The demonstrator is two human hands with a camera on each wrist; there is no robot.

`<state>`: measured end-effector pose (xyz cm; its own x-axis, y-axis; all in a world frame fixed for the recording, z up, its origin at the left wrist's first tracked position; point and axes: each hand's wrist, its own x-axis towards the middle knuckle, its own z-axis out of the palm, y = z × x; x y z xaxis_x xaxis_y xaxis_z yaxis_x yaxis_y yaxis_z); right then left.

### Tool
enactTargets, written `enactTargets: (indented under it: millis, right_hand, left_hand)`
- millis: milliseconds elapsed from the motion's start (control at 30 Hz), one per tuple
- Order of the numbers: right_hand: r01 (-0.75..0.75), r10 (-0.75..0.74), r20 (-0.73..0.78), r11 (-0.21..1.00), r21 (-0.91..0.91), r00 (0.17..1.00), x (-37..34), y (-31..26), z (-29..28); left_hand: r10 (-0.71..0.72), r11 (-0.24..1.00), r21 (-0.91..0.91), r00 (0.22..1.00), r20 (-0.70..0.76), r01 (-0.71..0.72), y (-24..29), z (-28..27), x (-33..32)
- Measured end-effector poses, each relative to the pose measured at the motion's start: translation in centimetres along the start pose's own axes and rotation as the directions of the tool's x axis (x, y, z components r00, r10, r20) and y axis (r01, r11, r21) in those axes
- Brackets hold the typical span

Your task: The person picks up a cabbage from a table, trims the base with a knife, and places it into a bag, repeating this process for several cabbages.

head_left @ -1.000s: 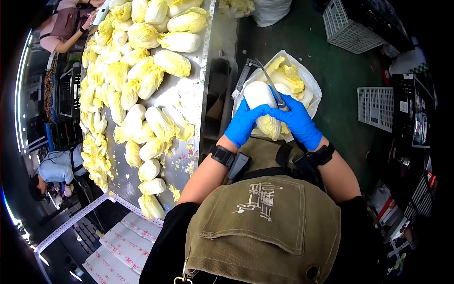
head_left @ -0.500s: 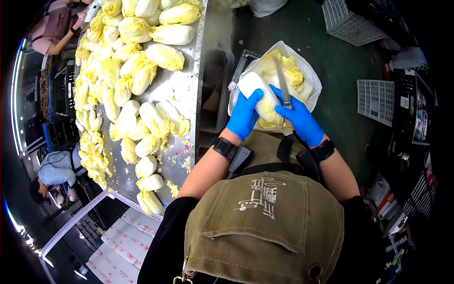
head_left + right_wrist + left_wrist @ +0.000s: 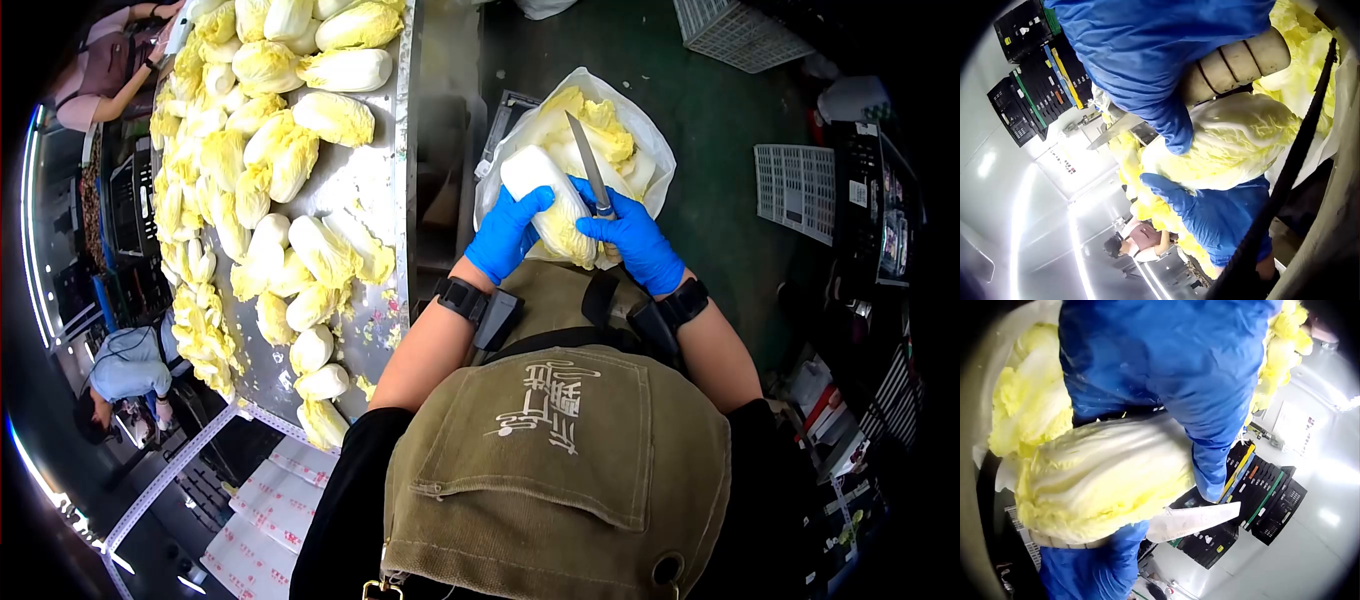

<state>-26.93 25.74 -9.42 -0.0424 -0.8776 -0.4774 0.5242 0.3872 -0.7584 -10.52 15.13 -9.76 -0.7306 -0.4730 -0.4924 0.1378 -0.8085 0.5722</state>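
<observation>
A blue-gloved left hand is gripping a Chinese cabbage beside a white plastic bag; the right hand is clutching a knife, thumb pressing the cabbage, which is looking firm, weighty, best held mid-body, tearable at leaf tips; a metal table is edging the left, green floor seemingly offering elbow room rightward.

Left of the left hand stands a metal table; farther left and nearer the body are a white perforated frame and stacked white boxes printed in red. Dark green floor spreads right of the right hand, toward a pale slatted crate. Past that hand, the right wrist view shows bright strip lights along pale panels
</observation>
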Motion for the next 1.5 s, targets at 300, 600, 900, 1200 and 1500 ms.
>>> enactTargets:
  millis: [300, 600, 900, 1200, 1500]
  right_hand:
    - [0.273, -0.281, -0.020, 0.945, -0.179, 0.959, 0.5, -1.9, 0.6]
    - [0.238, -0.275, -0.085, 0.923, -0.301, 0.958, -0.8, -4.0, 2.2]
    - [0.226, -0.268, -0.148, 0.941, -0.250, 0.952, -0.5, -2.4, 1.1]
    - [0.146, -0.159, -0.183, 0.986, -0.083, 0.970, 0.2, -0.8, 0.3]
    - [0.133, -0.148, -0.139, 0.985, -0.112, 0.979, 0.0, 0.0, -0.4]
  left_hand:
    - [0.195, 0.920, 0.351, 0.980, -0.027, -0.174, 0.5, 0.9, -0.3]
    - [0.203, 0.854, 0.474, 0.976, 0.076, -0.215, 1.6, 2.5, -0.2]
    - [0.113, 0.897, 0.426, 0.993, 0.033, -0.116, 1.5, 3.2, -0.4]
    - [0.043, 0.953, 0.300, 0.999, 0.008, -0.043, 0.5, 2.4, -0.4]
    - [-0.047, 0.984, 0.178, 0.993, 0.110, 0.027, 0.7, 1.9, -0.9]
